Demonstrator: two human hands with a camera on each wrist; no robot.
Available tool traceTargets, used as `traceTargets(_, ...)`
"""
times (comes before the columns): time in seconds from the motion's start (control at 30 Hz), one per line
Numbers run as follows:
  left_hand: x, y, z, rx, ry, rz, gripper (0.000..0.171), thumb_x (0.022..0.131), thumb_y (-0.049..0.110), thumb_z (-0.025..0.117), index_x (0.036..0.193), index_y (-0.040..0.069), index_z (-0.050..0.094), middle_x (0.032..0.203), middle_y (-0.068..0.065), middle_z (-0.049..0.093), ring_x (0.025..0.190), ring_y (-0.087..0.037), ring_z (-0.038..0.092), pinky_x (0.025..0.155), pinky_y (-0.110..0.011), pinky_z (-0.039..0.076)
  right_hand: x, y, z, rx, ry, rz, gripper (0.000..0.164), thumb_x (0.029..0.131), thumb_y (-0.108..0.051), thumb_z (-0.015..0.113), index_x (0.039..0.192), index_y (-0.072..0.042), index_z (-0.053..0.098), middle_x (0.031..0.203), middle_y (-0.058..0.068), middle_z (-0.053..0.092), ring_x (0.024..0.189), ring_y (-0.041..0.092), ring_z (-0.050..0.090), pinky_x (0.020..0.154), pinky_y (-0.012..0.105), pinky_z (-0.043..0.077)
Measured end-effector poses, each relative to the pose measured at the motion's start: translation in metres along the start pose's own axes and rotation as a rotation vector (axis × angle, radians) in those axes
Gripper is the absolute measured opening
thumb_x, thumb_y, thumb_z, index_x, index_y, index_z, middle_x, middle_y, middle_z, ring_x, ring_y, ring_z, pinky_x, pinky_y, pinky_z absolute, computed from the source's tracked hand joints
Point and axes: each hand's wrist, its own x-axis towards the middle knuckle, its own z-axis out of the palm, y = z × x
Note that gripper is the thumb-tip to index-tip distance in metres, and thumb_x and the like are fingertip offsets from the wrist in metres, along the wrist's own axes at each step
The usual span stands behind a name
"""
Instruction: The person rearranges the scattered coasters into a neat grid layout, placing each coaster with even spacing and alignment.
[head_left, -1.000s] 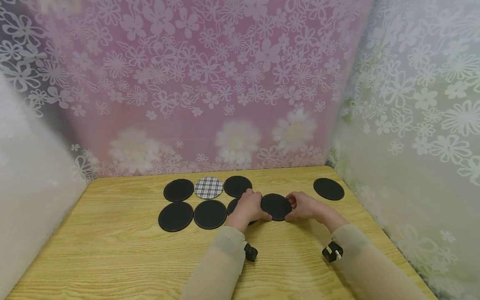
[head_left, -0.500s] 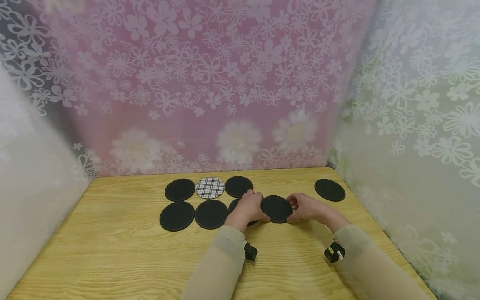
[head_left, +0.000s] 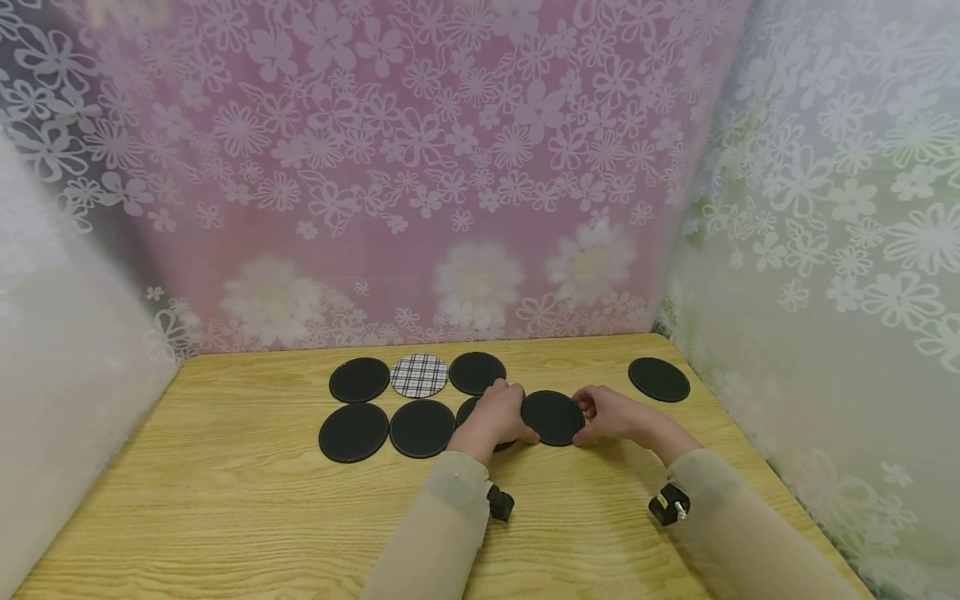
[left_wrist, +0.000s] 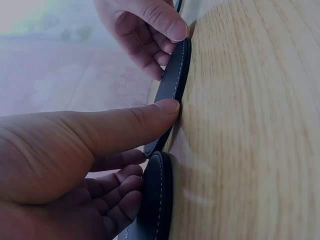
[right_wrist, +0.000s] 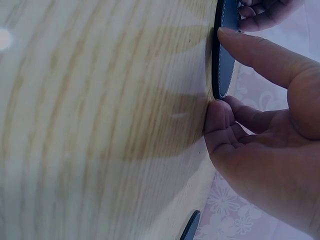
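Note:
Both hands are at one round black coaster (head_left: 552,417) with a stitched rim, low at the wooden table. My left hand (head_left: 495,417) holds its left side, thumb on the near rim and fingers toward the far side. On the opposite side my right hand (head_left: 615,414) grips the rim between thumb and fingers, seen close up in the right wrist view with the coaster's edge (right_wrist: 228,55). Beneath my left hand lies another black coaster (head_left: 465,410), partly hidden; in the left wrist view the two rims meet near the fingers.
Left of the hands, two more black coasters (head_left: 422,428) continue the near row. Behind them runs a far row of black coasters (head_left: 360,380) with one plaid-faced coaster (head_left: 419,376) in its middle. A single black coaster (head_left: 659,379) lies at the table's right edge. Flowered curtains (head_left: 480,167) enclose the table (head_left: 247,517).
The head view has shifted slightly since the first frame. Both hands keep their hold on the same coaster, which stays almost in place.

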Motion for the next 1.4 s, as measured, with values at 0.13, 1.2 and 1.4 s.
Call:
traceTargets(0.13,-0.001,0.0,0.0,0.001,-0.002,0.0,0.07,0.088,0.036,0.098,0.144,0.007,0.067,0.137,-0.017,0.056,0.128,-0.035,0.058,0.103,-0.049,0.055,0.0,0.0,-0.001,-0.008,0.001,-0.004,0.077,0.088,-0.008,0.094,0.148,0.011,0.051,0.127,0.018,0.056,0.114,0.032,0.051,0.1,0.046,0.047)
traceTargets(1.2,-0.003,0.004,-0.007,-0.062,0.074,0.01,0.068,0.098,0.037,0.089,0.154,0.009,0.063,0.144,-0.018,0.06,0.136,-0.04,0.056,0.108,-0.054,0.053,-0.024,0.009,-0.003,-0.175,0.258,-0.071,0.09,0.102,-0.032,0.083,0.161,0.017,0.035,0.148,0.038,0.048,0.134,0.055,0.051,0.106,0.066,0.05)
traceTargets(1.4,-0.005,0.012,-0.006,-0.026,0.131,0.026,0.066,0.101,0.039,0.085,0.156,0.011,0.062,0.151,-0.017,0.059,0.138,-0.037,0.054,0.112,-0.052,0.05,-0.033,0.018,-0.01,-0.275,0.352,-0.035,0.095,0.102,-0.037,0.082,0.161,0.02,0.032,0.157,0.048,0.034,0.145,0.07,0.033,0.114,0.077,0.037)
